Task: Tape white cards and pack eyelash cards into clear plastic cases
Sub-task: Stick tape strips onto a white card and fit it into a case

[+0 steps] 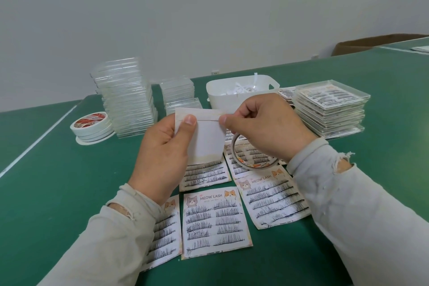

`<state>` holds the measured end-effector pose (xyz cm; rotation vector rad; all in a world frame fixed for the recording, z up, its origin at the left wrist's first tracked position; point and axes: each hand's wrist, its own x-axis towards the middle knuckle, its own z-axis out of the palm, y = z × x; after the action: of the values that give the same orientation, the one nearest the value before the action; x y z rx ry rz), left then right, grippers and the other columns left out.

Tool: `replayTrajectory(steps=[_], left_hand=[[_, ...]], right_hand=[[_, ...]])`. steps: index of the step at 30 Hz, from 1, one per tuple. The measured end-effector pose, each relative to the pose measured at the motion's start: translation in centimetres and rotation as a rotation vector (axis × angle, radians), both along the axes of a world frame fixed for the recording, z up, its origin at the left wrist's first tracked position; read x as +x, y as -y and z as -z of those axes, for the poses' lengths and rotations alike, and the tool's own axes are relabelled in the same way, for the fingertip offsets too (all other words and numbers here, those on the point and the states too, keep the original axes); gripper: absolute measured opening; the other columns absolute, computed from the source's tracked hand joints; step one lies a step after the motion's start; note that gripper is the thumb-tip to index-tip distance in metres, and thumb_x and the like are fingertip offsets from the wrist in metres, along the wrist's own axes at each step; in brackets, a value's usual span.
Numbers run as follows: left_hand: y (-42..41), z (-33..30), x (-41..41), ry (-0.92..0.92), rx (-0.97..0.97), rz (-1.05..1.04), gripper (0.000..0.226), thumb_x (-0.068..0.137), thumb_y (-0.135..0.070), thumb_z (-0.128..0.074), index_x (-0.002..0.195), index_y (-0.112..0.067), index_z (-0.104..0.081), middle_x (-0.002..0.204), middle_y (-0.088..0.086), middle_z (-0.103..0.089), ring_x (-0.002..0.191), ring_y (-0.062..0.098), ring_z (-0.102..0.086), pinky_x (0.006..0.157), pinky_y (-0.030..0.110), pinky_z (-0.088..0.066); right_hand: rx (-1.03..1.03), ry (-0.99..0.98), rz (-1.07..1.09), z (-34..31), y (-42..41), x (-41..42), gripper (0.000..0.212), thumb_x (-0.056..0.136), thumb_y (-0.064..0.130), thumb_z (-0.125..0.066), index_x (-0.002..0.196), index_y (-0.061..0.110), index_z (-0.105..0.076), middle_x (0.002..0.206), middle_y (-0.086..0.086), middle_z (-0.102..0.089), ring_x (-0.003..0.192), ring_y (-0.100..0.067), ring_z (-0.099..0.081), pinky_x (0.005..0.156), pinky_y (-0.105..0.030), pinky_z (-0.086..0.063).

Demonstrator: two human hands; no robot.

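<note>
My left hand (162, 153) holds a white card (204, 137) upright above the table, thumb pressed on a strip of tape near its top edge. My right hand (262, 127) pinches the tape strip (209, 118) at the card's right side. A tape roll (250, 155) hangs below my right hand; what carries it is hidden. Several "MEOW LASH" eyelash cards (214, 220) lie face up on the green table under my hands. Empty clear plastic cases (126, 97) stand stacked at the back left. Packed cases (329, 109) are stacked at the right.
A stack of tape rolls (91, 126) sits at the left beside the empty cases. A shorter stack of clear cases (180, 95) and a white bin (241, 93) with paper strips stand behind my hands. A cardboard box (371, 45) is at the far right.
</note>
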<state>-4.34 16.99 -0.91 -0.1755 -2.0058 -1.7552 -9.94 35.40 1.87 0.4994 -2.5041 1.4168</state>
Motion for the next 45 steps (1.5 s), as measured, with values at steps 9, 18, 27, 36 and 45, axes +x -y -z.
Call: replayTrajectory(steps=[9,18,27,36,45], left_hand=[[0.2,-0.1,-0.1,0.067,0.104,0.107,0.024,0.101,-0.016,-0.057,0.094,-0.035,-0.070,0.096,-0.004,-0.075,0.086,0.015,-0.070,0.071,0.032,-0.059],[0.7,-0.4,-0.1,-0.109,-0.586,-0.257,0.018,0.089,-0.025,-0.074,0.091,-0.040,-0.063,0.099,-0.022,-0.055,0.096,-0.003,-0.051,0.087,0.009,-0.037],[0.3,-1.0,0.1,-0.094,-0.758,-0.327,0.018,0.081,-0.046,-0.060,0.093,-0.039,-0.071,0.094,-0.031,-0.050,0.106,0.007,-0.044,0.099,0.039,-0.035],[-0.4,-1.6,0.6,-0.056,-0.653,-0.319,0.013,0.080,-0.048,-0.061,0.068,-0.047,-0.059,0.076,-0.027,-0.061,0.095,0.015,-0.056,0.095,0.050,-0.046],[-0.1,-1.0,0.5,-0.214,-0.743,-0.446,0.014,0.085,-0.047,-0.064,0.074,-0.039,-0.068,0.073,-0.033,-0.055,0.091,0.009,-0.044,0.083,0.031,-0.022]], right_hand=[[-0.056,0.027,-0.028,0.0,-0.1,-0.1,0.026,0.081,0.036,-0.082,0.071,0.013,-0.072,0.050,0.012,-0.060,0.039,0.001,-0.046,0.043,-0.007,-0.034],[0.124,-0.051,-0.040,0.2,0.6,0.6,0.016,0.080,0.034,-0.079,0.071,0.024,-0.071,0.059,0.010,-0.065,0.049,-0.002,-0.052,0.056,-0.023,-0.045],[0.161,-0.096,-0.061,0.3,1.5,1.1,0.012,0.082,0.033,-0.076,0.073,0.027,-0.072,0.071,0.014,-0.069,0.068,-0.002,-0.061,0.065,-0.026,-0.050],[0.177,-0.105,-0.056,0.3,1.7,1.5,0.012,0.084,0.036,-0.074,0.077,0.027,-0.072,0.075,0.011,-0.071,0.071,-0.007,-0.063,0.066,-0.028,-0.051],[0.045,-0.039,-0.091,0.1,2.3,2.3,0.018,0.086,0.030,-0.075,0.071,0.020,-0.073,0.065,0.005,-0.071,0.048,-0.002,-0.053,0.048,-0.014,-0.040]])
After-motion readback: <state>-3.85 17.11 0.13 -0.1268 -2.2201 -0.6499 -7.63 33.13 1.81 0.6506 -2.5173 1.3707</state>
